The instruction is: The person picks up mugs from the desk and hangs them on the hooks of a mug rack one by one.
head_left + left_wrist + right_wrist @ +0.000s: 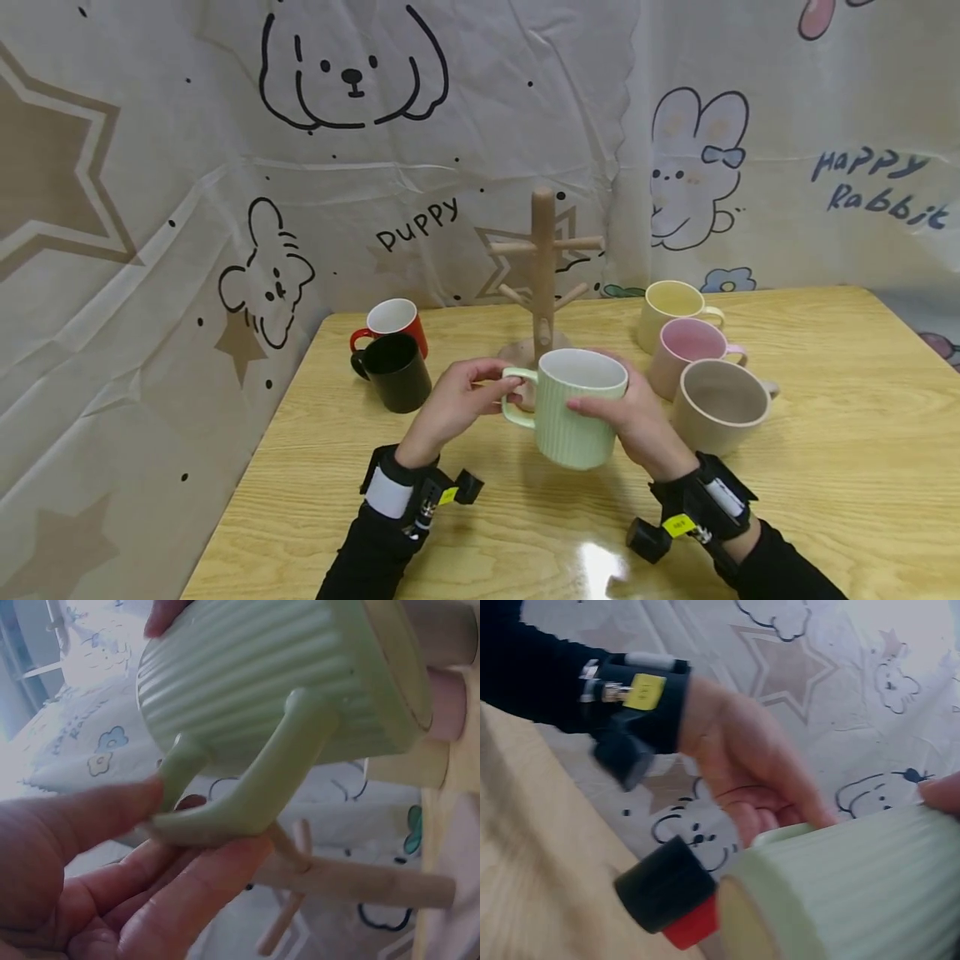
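Observation:
A light green ribbed mug (573, 417) is held up over the table between both hands, its white inside facing up. My left hand (459, 404) pinches the mug's handle (277, 772) between thumb and fingers on the left side. Around the body from the right, my right hand (637, 417) grips the mug with its thumb across the front; its other fingers are hidden behind. Just behind the mug stands a wooden mug tree (543, 275) with bare pegs, its round base partly covered by the hands and mug.
At the left are a black mug (393, 375) and a red mug (395, 317) with a white inside. On the right, yellow (672, 312), pink (692, 354) and beige (720, 408) mugs stand in a row. A printed cloth (480, 150) hangs behind the wooden table (300, 517).

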The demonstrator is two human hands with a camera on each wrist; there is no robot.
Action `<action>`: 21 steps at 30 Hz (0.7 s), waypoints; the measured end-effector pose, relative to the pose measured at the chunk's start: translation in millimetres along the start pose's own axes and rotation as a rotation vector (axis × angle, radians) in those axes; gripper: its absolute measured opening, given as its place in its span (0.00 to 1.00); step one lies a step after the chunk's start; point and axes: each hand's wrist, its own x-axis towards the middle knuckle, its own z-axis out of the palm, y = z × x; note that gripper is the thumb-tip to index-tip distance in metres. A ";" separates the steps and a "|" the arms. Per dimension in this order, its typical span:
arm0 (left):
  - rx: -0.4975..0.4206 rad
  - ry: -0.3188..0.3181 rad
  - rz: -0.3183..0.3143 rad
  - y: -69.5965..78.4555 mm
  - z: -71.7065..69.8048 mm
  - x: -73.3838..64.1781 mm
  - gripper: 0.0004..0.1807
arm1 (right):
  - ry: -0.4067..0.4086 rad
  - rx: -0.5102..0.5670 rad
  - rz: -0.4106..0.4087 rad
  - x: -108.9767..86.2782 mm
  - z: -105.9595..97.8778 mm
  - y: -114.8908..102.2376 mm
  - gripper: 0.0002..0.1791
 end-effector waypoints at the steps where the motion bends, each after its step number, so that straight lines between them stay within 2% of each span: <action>1: 0.020 0.006 0.001 0.9 -2.1 -0.9 0.16 | 0.006 0.031 -0.017 -0.9 0.3 1.8 0.37; 4: 0.051 0.046 0.023 2.6 -12.5 -4.5 0.20 | 0.050 0.170 -0.101 -2.7 2.8 10.1 0.37; 8: 0.010 0.125 0.046 4.7 -31.9 -12.4 0.21 | 0.124 0.366 -0.237 -1.8 9.8 24.5 0.33; 11: -0.004 0.164 0.059 4.8 -44.0 -17.8 0.21 | 0.156 0.456 -0.287 1.4 14.6 33.8 0.29; 15: 0.022 0.193 0.083 4.8 -52.2 -21.5 0.20 | 0.208 0.509 -0.280 10.1 17.4 40.1 0.27; 21: 0.008 0.203 0.101 7.3 -53.6 -24.5 0.19 | 0.295 0.529 -0.250 24.2 19.0 45.3 0.28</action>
